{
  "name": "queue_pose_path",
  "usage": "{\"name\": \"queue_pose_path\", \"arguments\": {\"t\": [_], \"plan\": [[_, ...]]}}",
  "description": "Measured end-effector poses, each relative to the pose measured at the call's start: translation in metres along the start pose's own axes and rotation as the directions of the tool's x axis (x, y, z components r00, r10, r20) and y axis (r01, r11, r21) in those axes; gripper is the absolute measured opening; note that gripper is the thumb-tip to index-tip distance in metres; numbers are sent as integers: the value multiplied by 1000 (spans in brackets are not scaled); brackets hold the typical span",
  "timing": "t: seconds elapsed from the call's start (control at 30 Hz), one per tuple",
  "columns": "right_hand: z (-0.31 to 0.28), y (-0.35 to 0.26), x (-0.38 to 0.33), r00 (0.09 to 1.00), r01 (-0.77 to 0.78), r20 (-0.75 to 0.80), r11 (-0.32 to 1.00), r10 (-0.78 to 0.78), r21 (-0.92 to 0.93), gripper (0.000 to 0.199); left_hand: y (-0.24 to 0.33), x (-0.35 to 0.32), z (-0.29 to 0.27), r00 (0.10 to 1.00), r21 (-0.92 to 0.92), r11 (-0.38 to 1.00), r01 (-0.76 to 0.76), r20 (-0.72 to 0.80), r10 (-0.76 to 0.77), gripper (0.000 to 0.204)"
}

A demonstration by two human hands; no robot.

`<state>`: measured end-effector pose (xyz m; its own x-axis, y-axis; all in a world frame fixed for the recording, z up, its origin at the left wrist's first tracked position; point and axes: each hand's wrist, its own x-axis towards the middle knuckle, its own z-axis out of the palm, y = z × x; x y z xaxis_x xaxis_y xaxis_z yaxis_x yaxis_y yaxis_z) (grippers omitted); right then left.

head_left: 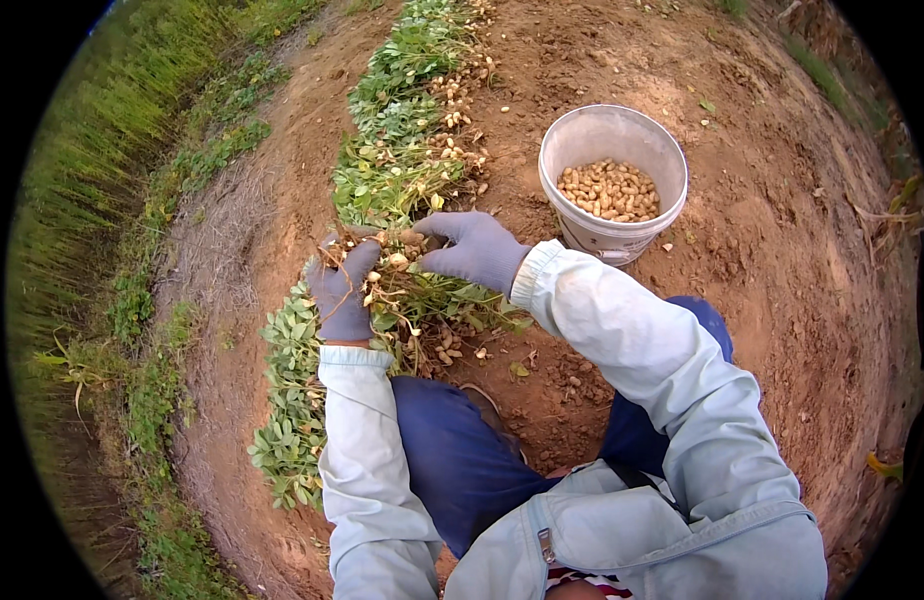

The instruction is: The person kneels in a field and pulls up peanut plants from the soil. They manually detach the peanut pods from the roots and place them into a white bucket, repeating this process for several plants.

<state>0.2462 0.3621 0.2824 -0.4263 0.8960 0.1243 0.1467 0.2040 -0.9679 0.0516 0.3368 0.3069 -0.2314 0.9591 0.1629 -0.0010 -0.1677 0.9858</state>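
Uprooted peanut plant point(394, 278) between both gloved hands point(344, 292), thin brown roots point(333, 256) and pale pods point(397, 261) uppermost.

Grey gloves point(480, 250), pale blue jacket point(632, 325) — zip (metallic pull point(546, 545)), dark blue trousers point(437, 440)

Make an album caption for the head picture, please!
Gloved left hand and right hand at the peanut plants, near a bucket of peanuts.

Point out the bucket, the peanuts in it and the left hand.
Bucket point(619, 134): head view, on its inner far wall.
Peanuts point(610, 191): head view, middle of the heap.
Left hand point(336, 295): head view, on its gloved back.
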Motion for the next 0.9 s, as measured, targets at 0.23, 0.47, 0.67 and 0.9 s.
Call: {"name": "queue_pose_path", "arguments": {"t": [0.23,0.47,0.67,0.9], "plan": [[-5,3,4,979,-204,97,919,181,338,28,3,-2,1,998,-8,998,61,28,-61,26],[3,-7,-1,997,-79,32,967,73,243,29,26,-14,8,986,-394,905,162,95,-135,28],[7,-33,-14,996,-7,87,985,-8,171,36,19,-10,-19,997,-606,794,50,70,-10,30],[8,-48,-21,995,-98,47,968,90,229,30,14,-9,-20,996,-591,807,9,-69,-61,25]]}}
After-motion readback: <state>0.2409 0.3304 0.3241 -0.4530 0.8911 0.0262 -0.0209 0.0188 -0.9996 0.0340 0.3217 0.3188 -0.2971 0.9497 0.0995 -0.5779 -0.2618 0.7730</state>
